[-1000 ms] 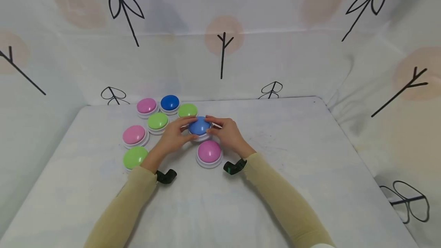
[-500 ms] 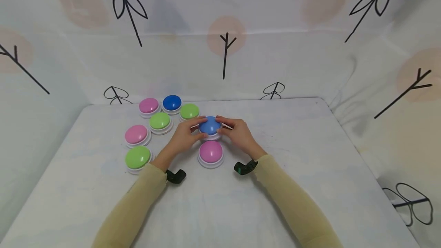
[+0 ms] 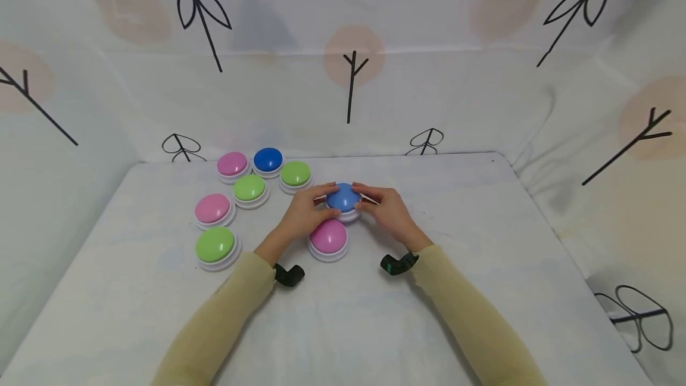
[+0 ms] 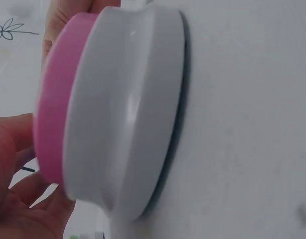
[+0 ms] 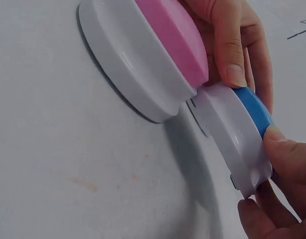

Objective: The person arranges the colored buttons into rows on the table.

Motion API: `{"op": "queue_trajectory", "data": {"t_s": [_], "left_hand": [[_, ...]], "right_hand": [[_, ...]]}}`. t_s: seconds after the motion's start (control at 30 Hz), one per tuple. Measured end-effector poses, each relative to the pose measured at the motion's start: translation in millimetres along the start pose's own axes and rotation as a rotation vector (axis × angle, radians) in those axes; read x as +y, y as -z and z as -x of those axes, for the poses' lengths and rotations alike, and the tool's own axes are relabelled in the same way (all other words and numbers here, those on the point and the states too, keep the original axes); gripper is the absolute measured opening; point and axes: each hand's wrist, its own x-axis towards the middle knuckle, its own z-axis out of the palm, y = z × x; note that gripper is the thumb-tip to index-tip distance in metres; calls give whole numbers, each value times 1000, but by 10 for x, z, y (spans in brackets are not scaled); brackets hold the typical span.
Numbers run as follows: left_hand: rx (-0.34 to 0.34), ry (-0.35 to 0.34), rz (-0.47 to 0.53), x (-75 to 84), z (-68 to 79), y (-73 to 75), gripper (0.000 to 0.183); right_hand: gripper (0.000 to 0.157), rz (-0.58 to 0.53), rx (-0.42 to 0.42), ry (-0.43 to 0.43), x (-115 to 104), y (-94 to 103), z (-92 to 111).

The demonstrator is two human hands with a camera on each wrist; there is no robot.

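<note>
A light-blue button (image 3: 343, 198) sits pinched between two hands over the back half of the bench (image 3: 482, 213).
From the left edge: a pink button (image 3: 212, 209) stands just behind a bright green button (image 3: 215, 246); a second pink button (image 3: 233, 164) lies towards the back left corner, with a green button (image 3: 249, 188) in front of it to the right; a dark-blue button (image 3: 268, 160) is by the back edge, another green button (image 3: 295, 174) just beyond it. The left hand (image 3: 308, 214) grips the light-blue one's left side, thumb nearer the front edge, fingers farther back. A central pink button (image 3: 329, 237) rests on the bench just in front. The right hand (image 3: 390, 214) mirrors that grip from the right; its wrist view shows the held base clear of the bench.
</note>
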Motion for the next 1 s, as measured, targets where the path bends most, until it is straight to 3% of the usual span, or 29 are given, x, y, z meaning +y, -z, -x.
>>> {"op": "queue_trajectory", "data": {"t_s": [0.67,1.0], "left_hand": [[-93,30,-50,182,17,-211,49],[-158,-2,-202,273,52,-264,52]], "right_hand": [[41,17,-37,-49,111,267,324],[41,2,-39,-85,136,344,525]]}}
